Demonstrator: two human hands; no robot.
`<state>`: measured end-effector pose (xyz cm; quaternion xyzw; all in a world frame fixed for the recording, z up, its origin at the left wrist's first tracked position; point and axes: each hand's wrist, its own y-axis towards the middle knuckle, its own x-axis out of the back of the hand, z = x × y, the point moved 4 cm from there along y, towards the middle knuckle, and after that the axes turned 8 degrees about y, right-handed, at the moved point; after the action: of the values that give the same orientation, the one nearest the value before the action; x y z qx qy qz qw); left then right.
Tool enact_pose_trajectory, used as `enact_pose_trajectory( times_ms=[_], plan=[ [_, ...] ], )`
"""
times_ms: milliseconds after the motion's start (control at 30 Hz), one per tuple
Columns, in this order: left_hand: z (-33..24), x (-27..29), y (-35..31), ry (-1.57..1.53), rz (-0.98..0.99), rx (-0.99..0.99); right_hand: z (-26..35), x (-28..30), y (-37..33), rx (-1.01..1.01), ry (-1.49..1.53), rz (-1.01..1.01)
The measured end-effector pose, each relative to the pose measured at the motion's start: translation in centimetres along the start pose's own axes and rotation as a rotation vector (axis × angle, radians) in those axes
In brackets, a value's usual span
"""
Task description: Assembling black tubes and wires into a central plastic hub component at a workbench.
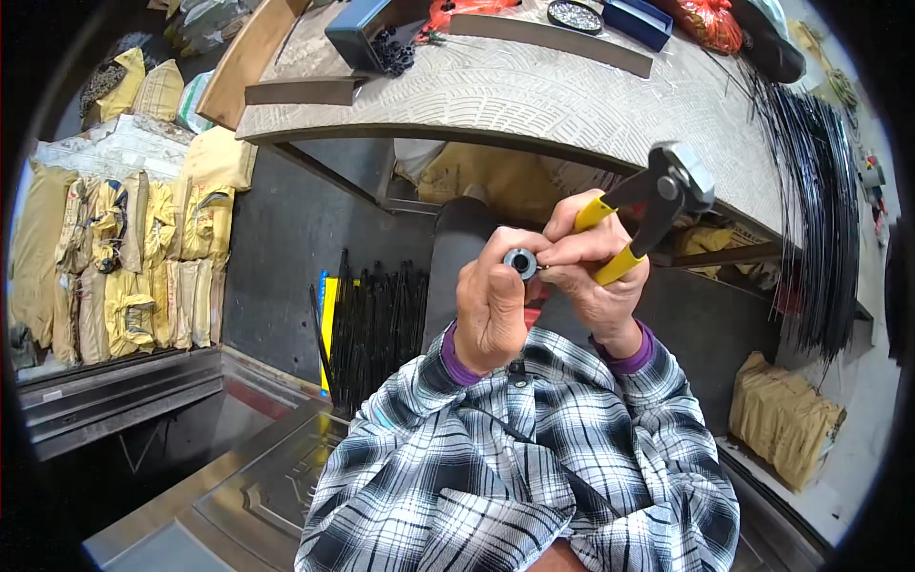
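Both my hands meet in front of my chest. My left hand (488,307) is closed around a small round metal part (515,257) with a dark hole in its end. Beside it, my right hand (596,276) grips end-cutting pincers by their yellow handles (624,264), and their dark head (670,186) points up and to the right. The thumb and forefinger of that hand are pinched together close to the metal part's rim. Something small and thin seems to be between those fingertips, too small to name.
Ahead stands a worktable (534,95) bearing metal strips (553,43), a blue box (367,29) and a round dish (575,16). Long black rods (810,210) hang over its right end. More black rods (381,329) stand at left, past which wrapped packages (143,267) are stacked.
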<state>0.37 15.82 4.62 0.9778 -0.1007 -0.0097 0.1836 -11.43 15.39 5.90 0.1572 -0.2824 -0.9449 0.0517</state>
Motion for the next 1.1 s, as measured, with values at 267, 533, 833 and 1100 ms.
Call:
enact_pose_trajectory(
  times_ms=[267,533,833,1100],
  plan=[
    [-0.8,-0.2,-0.9,0.004,-0.014,-0.029,1.0,-0.5,-0.7,0.114,-0.091,0.055],
    [-1.0,0.1,-1.1,0.013,-0.036,-0.05,0.7,-0.9,-1.0,0.114,-0.101,0.028],
    [-0.3,0.7,-1.1,0.043,-0.029,-0.047,0.5,-1.3,-0.5,0.031,-0.098,0.03],
    [2.5,2.3,-1.1,0.089,-0.094,0.043,-1.0,-2.0,-0.2,-0.315,-0.046,-0.01]
  ],
)
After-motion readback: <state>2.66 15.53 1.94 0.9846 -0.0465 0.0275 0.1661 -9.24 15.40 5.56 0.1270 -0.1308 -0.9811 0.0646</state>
